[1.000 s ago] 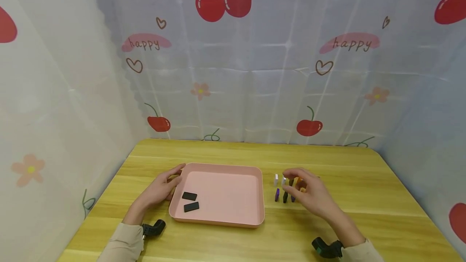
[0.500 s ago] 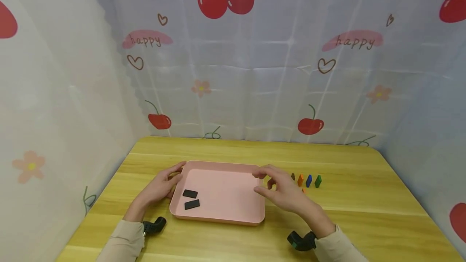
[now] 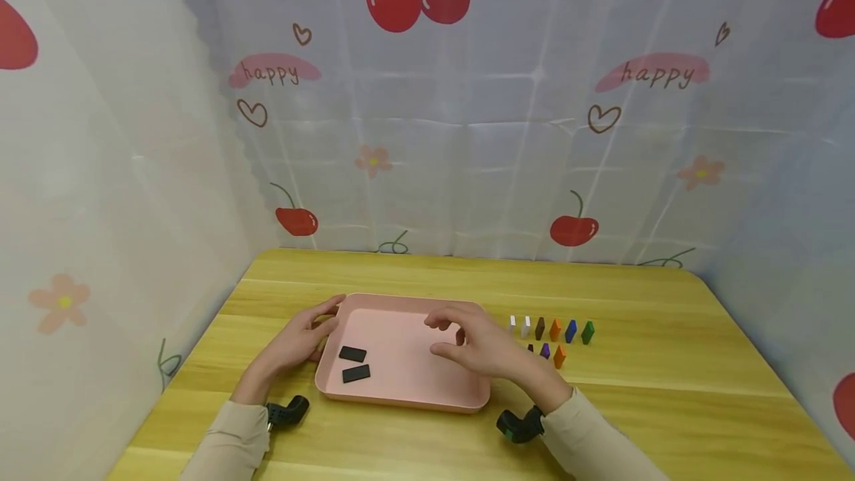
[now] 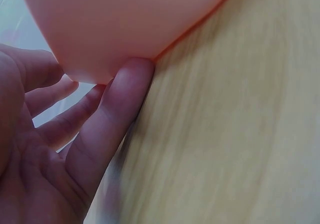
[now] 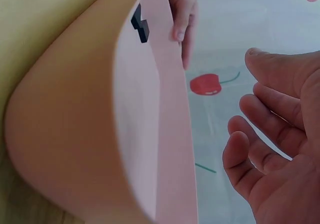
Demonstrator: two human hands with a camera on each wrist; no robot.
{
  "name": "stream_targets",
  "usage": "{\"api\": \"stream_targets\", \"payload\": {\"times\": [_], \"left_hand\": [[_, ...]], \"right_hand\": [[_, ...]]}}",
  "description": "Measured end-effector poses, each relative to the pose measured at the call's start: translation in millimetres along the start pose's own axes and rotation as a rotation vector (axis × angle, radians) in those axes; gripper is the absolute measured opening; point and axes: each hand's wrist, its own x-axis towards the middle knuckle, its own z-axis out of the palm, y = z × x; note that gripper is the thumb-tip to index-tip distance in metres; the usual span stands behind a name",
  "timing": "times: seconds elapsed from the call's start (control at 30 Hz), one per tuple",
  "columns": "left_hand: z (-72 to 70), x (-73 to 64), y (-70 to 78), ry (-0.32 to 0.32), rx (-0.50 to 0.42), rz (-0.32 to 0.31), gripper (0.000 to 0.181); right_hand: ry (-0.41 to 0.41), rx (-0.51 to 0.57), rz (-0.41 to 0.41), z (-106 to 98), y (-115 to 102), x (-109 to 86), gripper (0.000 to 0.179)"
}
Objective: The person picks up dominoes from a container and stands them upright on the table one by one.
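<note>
A pink tray (image 3: 401, 401) lies on the wooden table (image 3: 668, 392), with two black dominoes (image 3: 352, 353) (image 3: 356, 372) flat in its left part. My left hand (image 3: 319, 326) rests against the tray's left rim; in the left wrist view a straight finger (image 4: 117, 109) presses the tray's outer wall (image 4: 125, 24). My right hand (image 3: 444, 336) hovers over the tray's right half, its fingers loosely curled. In the right wrist view it (image 5: 250, 99) shows nothing held. Right of the tray, several small coloured dominoes (image 3: 554, 329) stand upright in two short rows.
Cherry-print curtains (image 3: 467, 132) wall the table at the back and on both sides. Black wrist mounts (image 3: 287, 413) (image 3: 517, 425) sit at my cuffs. Bare wood stretches right of the dominoes and along the near edge.
My right hand has moved left from the standing dominoes to above the tray, uncovering both rows. The left hand has stayed at the tray's rim.
</note>
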Motion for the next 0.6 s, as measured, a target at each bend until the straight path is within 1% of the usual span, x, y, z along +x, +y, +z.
{"api": "stream_targets", "payload": {"times": [0.07, 0.23, 0.43, 0.6], "left_hand": [[-0.2, 0.1, -0.1, -0.001, -0.001, 0.001, 0.054], [-0.9, 0.8, -0.4, 0.001, 0.007, 0.003, 0.054], [-1.2, 1.3, 0.2, 0.01, 0.009, -0.009, 0.054], [-1.0, 0.6, -0.7, 0.005, 0.002, -0.015, 0.053]], "right_hand": [[-0.025, -0.023, -0.022, 2, -1, 7.4, 0.031], [-0.091, -0.061, -0.016, 8, -3, 24.3, 0.032], [-0.173, -0.015, 0.049, 12, -7, 44.8, 0.035], [-0.221, -0.019, 0.095, 17, -6, 60.2, 0.037]]}}
